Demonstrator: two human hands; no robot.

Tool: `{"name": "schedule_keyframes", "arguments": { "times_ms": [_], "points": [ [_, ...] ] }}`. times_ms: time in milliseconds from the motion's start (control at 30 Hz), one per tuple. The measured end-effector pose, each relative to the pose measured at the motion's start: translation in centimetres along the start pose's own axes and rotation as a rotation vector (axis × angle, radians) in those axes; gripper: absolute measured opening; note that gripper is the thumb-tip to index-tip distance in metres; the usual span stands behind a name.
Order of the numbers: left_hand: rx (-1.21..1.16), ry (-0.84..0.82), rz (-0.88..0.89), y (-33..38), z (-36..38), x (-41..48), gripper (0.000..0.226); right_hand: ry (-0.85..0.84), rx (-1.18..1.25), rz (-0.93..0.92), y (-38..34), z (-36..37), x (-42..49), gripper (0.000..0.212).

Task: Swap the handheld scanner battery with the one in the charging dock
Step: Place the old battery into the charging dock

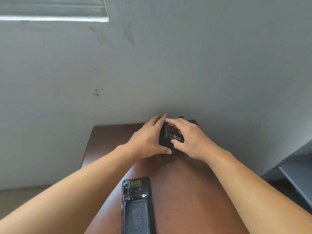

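The black handheld scanner lies face down near the front of the brown table, its back cover on, between my forearms. At the table's far end stands the black charging dock, mostly hidden by my hands. A black battery with a white printed label sits at the dock's top. My left hand wraps the dock's left side. The fingers and thumb of my right hand pinch the battery's edges.
A grey wall rises right behind the table's far edge. A dark shelf or cabinet stands to the right of the table. A window ledge shows at the upper left. Floor lies left of the table.
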State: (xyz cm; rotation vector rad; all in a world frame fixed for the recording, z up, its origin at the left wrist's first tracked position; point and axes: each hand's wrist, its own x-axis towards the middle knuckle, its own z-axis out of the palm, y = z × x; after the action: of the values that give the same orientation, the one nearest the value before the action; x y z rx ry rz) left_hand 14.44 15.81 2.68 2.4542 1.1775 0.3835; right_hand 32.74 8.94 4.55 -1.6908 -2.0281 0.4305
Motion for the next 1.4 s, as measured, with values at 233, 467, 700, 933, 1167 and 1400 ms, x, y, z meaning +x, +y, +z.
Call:
{"name": "schedule_keyframes", "arguments": {
  "times_ms": [233,467,700,933,1167,1400],
  "points": [
    [-0.172,-0.006,0.016,-1.4,1.3,0.2,0.135,-0.036,0.036,-0.013,-0.2,-0.3,0.6,0.063],
    [-0.185,0.011,0.028,-1.6,1.7,0.1,0.133,-0.14,-0.203,-0.033,-1.1,0.1,1.1,0.054],
    [-0.15,0.029,0.029,-1.8,1.8,0.1,0.132,-0.223,-0.387,-0.013,-2.3,-0.5,1.5,0.054],
    [-0.136,0.032,0.011,-1.5,1.8,0.2,0.131,-0.172,-0.323,0.068,-1.8,-1.3,1.4,0.054],
    [-0.149,0.043,0.022,-1.4,1.7,0.1,0.128,-0.194,-0.486,0.058,-2.7,0.2,1.8,0.044],
    [-0.152,0.044,0.033,-1.5,1.8,0.2,0.128,-0.221,-0.45,0.01,-1.5,-0.2,1.5,0.054]
  ]
}}
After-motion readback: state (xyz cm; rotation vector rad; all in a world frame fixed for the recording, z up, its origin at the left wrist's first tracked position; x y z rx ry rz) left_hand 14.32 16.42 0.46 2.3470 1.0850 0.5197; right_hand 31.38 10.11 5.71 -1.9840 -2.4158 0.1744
